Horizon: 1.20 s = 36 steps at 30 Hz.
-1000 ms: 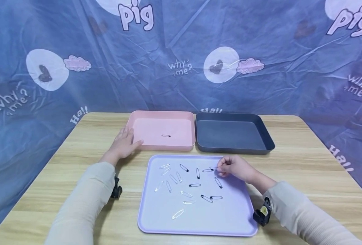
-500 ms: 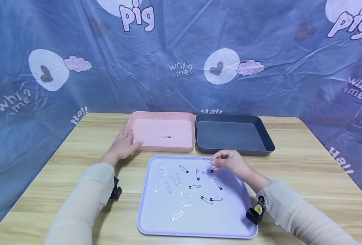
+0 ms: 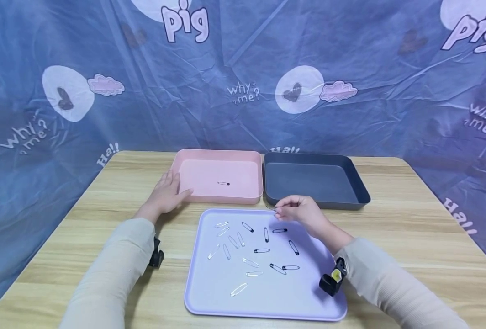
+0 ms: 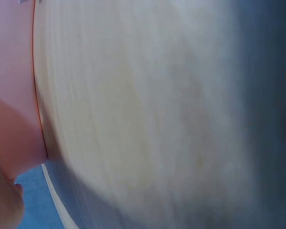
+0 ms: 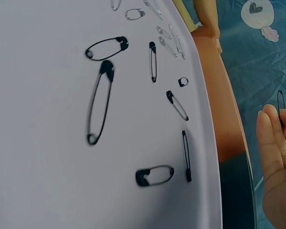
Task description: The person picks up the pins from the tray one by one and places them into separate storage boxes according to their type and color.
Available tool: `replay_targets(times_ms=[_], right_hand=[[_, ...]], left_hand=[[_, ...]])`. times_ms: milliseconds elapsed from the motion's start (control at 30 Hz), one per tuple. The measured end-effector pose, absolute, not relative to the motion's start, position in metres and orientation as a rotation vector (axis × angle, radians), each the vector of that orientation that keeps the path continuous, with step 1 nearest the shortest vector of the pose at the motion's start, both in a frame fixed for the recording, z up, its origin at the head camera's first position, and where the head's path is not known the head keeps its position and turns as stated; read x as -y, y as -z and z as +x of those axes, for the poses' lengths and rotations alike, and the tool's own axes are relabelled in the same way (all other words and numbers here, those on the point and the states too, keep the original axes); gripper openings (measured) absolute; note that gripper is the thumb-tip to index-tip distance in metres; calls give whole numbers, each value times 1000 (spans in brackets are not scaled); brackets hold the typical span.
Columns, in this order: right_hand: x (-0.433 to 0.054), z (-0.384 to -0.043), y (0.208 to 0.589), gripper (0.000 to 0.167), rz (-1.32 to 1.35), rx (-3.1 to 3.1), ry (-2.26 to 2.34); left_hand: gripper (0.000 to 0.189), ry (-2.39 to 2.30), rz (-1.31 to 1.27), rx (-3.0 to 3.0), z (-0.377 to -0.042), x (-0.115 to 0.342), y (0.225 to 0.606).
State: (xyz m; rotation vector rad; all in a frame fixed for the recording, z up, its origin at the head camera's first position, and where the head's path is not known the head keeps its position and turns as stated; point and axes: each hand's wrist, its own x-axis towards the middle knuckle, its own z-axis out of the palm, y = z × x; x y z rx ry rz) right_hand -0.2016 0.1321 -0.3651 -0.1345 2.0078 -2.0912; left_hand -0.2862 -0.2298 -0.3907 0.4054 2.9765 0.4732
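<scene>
My right hand (image 3: 302, 212) pinches a black safety pin (image 5: 280, 102) between thumb and fingertips, above the far edge of the lilac tray (image 3: 214, 297). In the right wrist view that pin points up out of the fingers. My left hand (image 3: 165, 192) rests with straight fingers along the left side of the pink tray (image 3: 202, 169), its thumb at the front wall. One black safety pin (image 3: 224, 183) lies inside the pink tray. On the lilac tray, several black safety pins (image 3: 261, 251) lie toward the middle and right, several silver safety pins (image 3: 239, 289) toward the left.
A dark grey tray (image 3: 309, 178) stands right beside the pink one at the back of the wooden table (image 3: 399, 219). Behind the table hangs a blue printed cloth (image 3: 210, 109). Both wrists wear black camera mounts (image 3: 331, 281).
My right hand has lifted the black safety pin off the lilac tray and moved left and away, toward the back trays. My left hand has stayed at the pink tray.
</scene>
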Motion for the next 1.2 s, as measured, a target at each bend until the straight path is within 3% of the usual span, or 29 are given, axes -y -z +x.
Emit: replay_targets(times_ms=[700,900,1200], right_hand=[[-96,-226,364,26,-20,-1957,2192],[-88,-235,361,23,42,-1981,2180],[-74,-253,361,23,28,-2025,2160]], left_hand=[[81,-496,413,-2978,-283,230,391],[81,-477,419,-2983,-285,231,392],[92,-597,428,-2967,-283,230,390]])
